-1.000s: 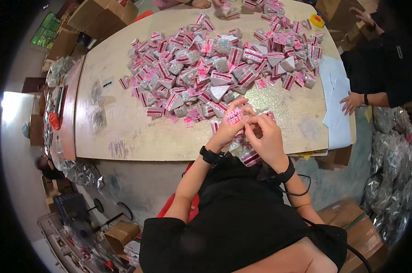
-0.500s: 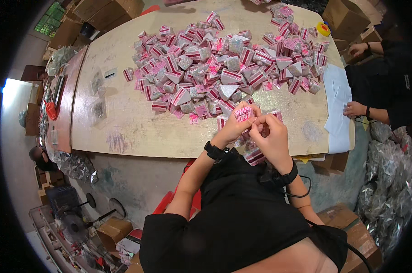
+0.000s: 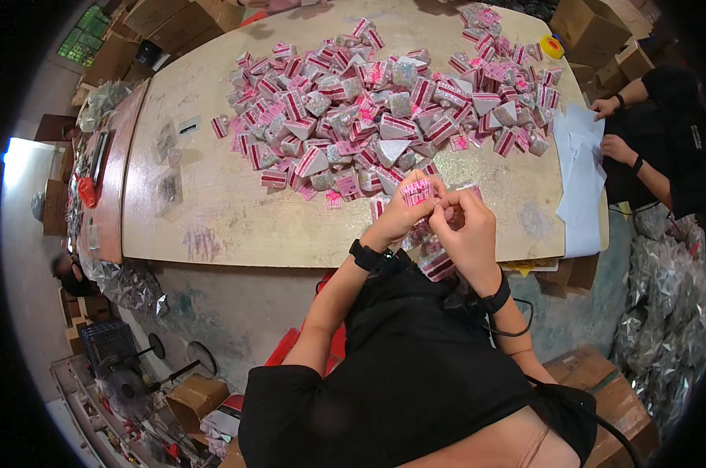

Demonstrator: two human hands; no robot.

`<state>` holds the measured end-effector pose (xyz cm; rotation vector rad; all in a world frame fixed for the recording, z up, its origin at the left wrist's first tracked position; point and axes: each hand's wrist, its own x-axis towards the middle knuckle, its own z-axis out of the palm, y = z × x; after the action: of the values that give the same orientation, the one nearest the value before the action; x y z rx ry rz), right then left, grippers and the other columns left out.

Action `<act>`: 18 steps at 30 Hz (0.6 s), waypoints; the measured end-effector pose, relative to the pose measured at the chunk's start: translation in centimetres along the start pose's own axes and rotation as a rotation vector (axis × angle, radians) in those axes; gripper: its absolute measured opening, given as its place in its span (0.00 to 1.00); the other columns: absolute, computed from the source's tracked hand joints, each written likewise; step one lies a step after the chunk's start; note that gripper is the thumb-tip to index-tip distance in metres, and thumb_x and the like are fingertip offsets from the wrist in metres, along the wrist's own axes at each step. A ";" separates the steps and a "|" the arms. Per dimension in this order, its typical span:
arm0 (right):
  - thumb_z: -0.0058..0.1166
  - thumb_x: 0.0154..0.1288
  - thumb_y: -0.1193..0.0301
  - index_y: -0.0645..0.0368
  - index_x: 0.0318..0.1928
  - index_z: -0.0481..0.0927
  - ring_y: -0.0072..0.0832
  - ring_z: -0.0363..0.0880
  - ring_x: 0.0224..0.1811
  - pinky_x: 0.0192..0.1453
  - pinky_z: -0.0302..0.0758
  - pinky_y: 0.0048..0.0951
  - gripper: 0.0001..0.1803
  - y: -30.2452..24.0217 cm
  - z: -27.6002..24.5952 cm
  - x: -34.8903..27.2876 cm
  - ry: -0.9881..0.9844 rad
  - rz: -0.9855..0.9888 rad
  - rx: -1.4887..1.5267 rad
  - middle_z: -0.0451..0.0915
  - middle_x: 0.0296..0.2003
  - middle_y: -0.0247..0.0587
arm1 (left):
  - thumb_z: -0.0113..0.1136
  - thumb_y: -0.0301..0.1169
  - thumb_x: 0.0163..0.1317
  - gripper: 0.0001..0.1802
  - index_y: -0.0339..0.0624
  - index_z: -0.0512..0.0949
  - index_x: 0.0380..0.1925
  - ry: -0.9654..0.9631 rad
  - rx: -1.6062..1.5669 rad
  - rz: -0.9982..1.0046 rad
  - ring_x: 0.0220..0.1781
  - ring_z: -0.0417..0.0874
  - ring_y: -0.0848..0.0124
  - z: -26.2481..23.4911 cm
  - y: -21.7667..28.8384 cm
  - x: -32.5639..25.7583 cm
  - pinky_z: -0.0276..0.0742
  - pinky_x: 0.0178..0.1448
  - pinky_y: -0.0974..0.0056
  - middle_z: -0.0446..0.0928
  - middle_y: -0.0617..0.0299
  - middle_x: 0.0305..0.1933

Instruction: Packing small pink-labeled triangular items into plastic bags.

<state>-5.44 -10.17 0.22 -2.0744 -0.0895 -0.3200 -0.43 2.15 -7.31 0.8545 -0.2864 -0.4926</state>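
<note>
Close to the table's near edge, my left hand grips a small pink printed card between thumb and fingers. My right hand is pinched against the card's right side; whatever its fingertips hold is too small to make out. Below my hands, partly covered by them, is a clear-wrapped packet with dark red and white stripes. Just beyond lies a large heap of similar wedge-shaped packets, striped red and white, with pink cards among them.
White paper sheets lie at the table's right end, beside a co-worker's hands. A yellow tape roll sits at the far right corner. Cardboard boxes stand behind it. Silvery plastic bags are piled at the right.
My hands stay almost in place, still at the pink card, with a slight shift of the fingers. The co-worker's hands at the right have come closer together by the white sheets.
</note>
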 end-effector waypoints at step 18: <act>0.57 0.50 0.75 0.62 0.29 0.73 0.29 0.72 0.21 0.27 0.69 0.28 0.07 0.3 0.5 -0.8 -0.010 0.016 -0.067 0.73 0.24 0.39 | 0.54 0.21 0.55 0.10 0.40 0.65 0.35 -0.013 0.079 0.024 0.40 0.70 0.78 0.2 -0.2 -0.4 0.70 0.46 0.70 0.71 0.62 0.39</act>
<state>-6.01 -9.80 -0.47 -2.1420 -0.0687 -0.3069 -0.93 2.11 -7.33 0.9236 -0.3293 -0.4665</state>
